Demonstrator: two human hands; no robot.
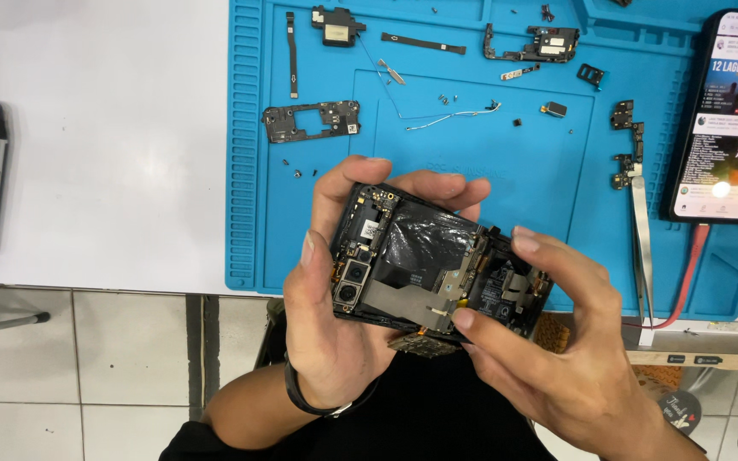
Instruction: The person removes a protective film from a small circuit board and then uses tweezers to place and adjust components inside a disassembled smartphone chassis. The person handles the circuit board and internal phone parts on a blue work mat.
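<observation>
Left hand (335, 316) cradles the opened phone (433, 260) from beneath, its grip wrapped round the camera end, steadying the exposed interior face-up above the bench (96, 171) edge. Right hand (557, 341) pinches thumb and forefinger at the board's lower edge. Removed parts lie spread across the blue mat (506, 179), separated for retrieval; tweezers (641, 230) rest nearby.
</observation>
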